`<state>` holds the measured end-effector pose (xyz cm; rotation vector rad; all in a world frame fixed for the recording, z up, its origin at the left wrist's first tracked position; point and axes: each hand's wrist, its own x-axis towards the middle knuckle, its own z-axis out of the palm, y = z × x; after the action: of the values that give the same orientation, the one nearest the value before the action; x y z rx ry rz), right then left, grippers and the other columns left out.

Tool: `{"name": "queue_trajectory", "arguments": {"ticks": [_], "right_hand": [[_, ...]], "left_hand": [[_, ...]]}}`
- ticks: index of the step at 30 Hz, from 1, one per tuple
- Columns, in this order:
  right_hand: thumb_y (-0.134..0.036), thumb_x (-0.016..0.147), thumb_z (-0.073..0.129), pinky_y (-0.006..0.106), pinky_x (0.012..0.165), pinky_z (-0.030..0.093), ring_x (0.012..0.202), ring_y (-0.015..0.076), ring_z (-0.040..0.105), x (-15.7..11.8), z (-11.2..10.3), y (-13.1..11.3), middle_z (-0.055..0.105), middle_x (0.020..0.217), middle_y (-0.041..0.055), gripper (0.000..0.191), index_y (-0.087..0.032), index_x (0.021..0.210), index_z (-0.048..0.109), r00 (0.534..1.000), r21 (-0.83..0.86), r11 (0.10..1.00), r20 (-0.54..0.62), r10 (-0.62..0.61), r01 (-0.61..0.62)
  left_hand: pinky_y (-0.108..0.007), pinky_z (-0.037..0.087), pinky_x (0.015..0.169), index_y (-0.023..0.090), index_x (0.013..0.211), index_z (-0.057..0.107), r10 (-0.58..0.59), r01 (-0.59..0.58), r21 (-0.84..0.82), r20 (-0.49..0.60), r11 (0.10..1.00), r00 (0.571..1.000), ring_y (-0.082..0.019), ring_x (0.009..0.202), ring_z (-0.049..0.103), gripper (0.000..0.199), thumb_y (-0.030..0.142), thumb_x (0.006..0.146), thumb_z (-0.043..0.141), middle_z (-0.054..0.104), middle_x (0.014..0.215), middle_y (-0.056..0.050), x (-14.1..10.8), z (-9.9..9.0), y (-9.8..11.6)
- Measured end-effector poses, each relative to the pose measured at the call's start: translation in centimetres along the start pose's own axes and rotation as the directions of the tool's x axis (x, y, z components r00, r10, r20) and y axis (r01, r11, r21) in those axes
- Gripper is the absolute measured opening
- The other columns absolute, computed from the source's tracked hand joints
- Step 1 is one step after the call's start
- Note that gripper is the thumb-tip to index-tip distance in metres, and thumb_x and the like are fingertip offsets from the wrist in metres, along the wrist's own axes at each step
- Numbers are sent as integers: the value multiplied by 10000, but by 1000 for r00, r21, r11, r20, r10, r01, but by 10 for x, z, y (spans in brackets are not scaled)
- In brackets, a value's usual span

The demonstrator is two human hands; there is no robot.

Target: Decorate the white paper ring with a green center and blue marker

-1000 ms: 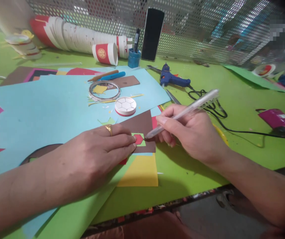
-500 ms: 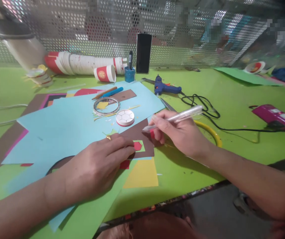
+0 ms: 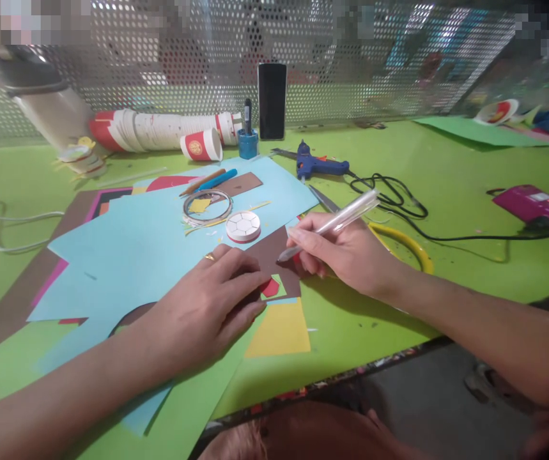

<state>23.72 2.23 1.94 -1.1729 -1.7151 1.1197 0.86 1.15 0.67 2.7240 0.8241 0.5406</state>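
Left hand [image 3: 224, 294] resting loosely spread, fingertip at edge of red hexagon [image 3: 270, 289], which is lying on green square [image 3: 280, 292] over brown sheet [image 3: 267, 254]. Right hand [image 3: 346, 248] pinching clear pen [image 3: 345, 216] near tip; cannot tell if tip is touching sheet. Hexagon probably paper: light, bendable, sliding easily; best pinning flat, lifting by edges. Pen likely light, stiff, smooth; low barrel suiting grip.

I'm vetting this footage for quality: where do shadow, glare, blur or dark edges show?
In the head view, shadow darkens the table beneath the right hand; highlights streak the clear pen; the white container looks soft and slanted, possibly lens distortion; the upper right corner fades to black.
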Motion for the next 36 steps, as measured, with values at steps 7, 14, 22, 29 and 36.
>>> {"name": "queue_trajectory", "arguments": {"ticks": [7,14,22,29,36], "right_hand": [[-408,936,564,210,423,373,425,75,462,0,0,-2,532,469,-56,302,-159,774,610,1000,-18,1000,-10,5,-5],[-415,930,571,227,438,388,431,85,472,0,1,-1,537,480,-52,301,-162,772,614,1000,-25,1000,10,-2,2],[-358,940,570,221,446,414,451,91,510,-1,0,1,559,496,-45,248,-161,798,620,998,36,998,-46,-49,51],[-267,969,535,227,629,542,670,109,673,-5,-1,-2,712,793,9,181,-152,1031,659,984,-127,976,10,-179,179],[-165,977,507,254,786,529,887,143,689,-9,2,3,751,1020,41,227,-161,1139,666,902,-346,833,201,-383,431]], "left_hand": [[-353,470,746,157,1025,597,45,-46,-42,-40,998,998,-199,880,539,122,165,960,494,609,1008,-92,-6,1,-2],[-394,473,756,150,1039,622,4,-5,49,12,999,1000,-234,877,513,195,297,959,522,590,991,-103,1,0,2],[-332,455,716,107,940,673,86,-86,3,-101,996,991,-188,808,570,182,115,951,492,648,906,-95,0,1,3],[-301,504,705,134,980,653,-157,126,-146,-227,981,961,-161,777,641,169,155,931,492,684,879,-58,-4,-3,1],[-295,575,657,177,912,608,-522,323,-594,-197,737,830,-174,690,722,75,239,880,581,736,754,-16,1,-9,0]]}}
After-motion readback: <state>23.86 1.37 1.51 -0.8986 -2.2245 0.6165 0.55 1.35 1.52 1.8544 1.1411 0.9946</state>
